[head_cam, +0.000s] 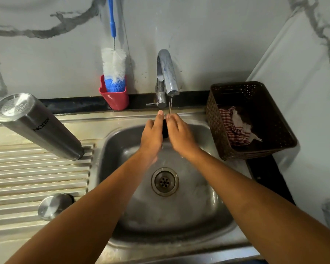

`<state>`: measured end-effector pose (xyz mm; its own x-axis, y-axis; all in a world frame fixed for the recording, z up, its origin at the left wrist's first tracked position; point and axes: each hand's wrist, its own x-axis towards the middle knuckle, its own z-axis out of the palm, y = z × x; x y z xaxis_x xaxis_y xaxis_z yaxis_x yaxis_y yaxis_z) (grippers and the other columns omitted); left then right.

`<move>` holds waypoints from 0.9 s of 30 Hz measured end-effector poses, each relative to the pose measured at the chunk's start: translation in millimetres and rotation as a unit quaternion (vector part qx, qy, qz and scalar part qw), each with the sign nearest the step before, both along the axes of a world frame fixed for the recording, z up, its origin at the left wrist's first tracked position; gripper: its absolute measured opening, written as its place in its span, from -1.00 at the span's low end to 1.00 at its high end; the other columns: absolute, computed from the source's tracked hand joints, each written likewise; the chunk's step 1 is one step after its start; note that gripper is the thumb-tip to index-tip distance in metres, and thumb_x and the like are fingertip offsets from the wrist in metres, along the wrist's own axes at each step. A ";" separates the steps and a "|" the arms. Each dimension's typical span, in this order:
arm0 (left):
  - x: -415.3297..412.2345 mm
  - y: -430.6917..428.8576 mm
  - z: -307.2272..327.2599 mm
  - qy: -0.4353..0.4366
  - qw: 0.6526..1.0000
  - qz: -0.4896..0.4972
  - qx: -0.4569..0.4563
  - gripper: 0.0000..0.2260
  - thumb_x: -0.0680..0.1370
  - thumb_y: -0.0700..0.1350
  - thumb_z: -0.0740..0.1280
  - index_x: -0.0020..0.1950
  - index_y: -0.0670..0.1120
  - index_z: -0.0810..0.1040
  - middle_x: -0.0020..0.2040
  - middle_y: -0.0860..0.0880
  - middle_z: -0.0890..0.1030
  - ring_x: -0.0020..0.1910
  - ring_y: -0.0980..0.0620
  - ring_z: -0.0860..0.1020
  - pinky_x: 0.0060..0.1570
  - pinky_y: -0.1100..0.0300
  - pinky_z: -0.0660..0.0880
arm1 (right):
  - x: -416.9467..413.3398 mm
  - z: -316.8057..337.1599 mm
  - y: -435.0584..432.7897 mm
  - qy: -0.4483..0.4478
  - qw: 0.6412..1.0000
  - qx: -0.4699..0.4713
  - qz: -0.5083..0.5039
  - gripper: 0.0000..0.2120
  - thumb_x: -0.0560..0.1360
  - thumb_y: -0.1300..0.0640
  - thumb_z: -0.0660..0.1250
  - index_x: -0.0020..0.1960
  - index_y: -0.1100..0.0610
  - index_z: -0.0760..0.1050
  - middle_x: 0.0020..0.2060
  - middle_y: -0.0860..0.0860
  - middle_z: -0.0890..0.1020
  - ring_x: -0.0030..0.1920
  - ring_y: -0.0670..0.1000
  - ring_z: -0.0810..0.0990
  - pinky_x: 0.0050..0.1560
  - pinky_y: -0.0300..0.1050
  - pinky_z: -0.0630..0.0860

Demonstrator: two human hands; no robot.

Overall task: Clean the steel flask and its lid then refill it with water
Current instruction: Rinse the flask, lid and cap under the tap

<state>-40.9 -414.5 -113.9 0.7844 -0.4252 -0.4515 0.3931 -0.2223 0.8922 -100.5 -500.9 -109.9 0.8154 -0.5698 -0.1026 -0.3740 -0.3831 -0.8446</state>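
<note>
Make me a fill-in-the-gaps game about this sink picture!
1. The flask stands ____ down on the drainboard.
2. The brush sits in a ____ holder.
3. The checked cloth lies in the brown ____.
4. The left hand and right hand hold a dark thing under water from the ____.
Missing words: upside, red, basket, tap.
</note>
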 end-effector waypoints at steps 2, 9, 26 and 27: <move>0.0 1.3 0.4 0.007 1.000 0.014 -0.011 -0.54 0.69 0.26 0.20 0.22 -0.13 0.53 -0.08 -0.06 0.59 -0.20 0.04 0.50 -0.26 0.17 0.40 | 5.1 6.2 1.8 0.004 0.983 0.180 -0.049 -0.59 0.74 -0.17 0.07 0.27 0.07 0.54 0.01 -0.06 0.64 -0.03 -0.10 0.63 -0.12 -0.16 0.52; 12.5 9.6 0.3 0.256 0.954 -0.012 -0.157 -0.50 0.72 0.13 0.06 -0.06 -0.20 0.60 -0.23 -0.17 0.59 -0.52 0.01 0.45 -0.53 0.21 0.40 | -11.9 9.1 10.2 -0.125 0.962 0.243 -0.001 -0.73 0.58 0.19 0.46 0.28 0.16 0.62 -0.15 0.26 0.65 -0.45 -0.07 0.57 -0.53 -0.21 0.45; -7.1 -4.7 -5.3 0.289 0.942 -0.045 -0.165 -0.48 0.73 -0.01 -0.07 -0.19 -0.25 0.52 -0.51 -0.16 0.45 -0.62 0.00 0.41 -0.67 0.29 0.17 | -23.6 9.3 -3.7 -0.109 0.960 0.255 -0.030 -0.84 0.61 0.17 0.44 0.10 0.27 0.64 -0.42 0.06 0.62 -0.57 -0.03 0.47 -0.56 -0.20 0.49; -6.2 -5.1 -4.1 0.289 0.941 -0.046 -0.170 -0.47 0.73 0.00 -0.08 -0.20 -0.25 0.51 -0.50 -0.16 0.46 -0.62 0.01 0.41 -0.68 0.30 0.17 | -22.5 9.3 -5.3 -0.110 0.959 0.259 -0.032 -0.83 0.63 0.17 0.40 0.12 0.28 0.64 -0.47 0.07 0.58 -0.57 -0.03 0.48 -0.55 -0.18 0.51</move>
<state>-47.1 -419.7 -118.0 0.4014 -0.6765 -0.6174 0.8279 -0.0203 0.5605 -123.0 -506.3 -100.6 0.8148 -0.5384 -0.2150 -0.1731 0.1280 -0.9766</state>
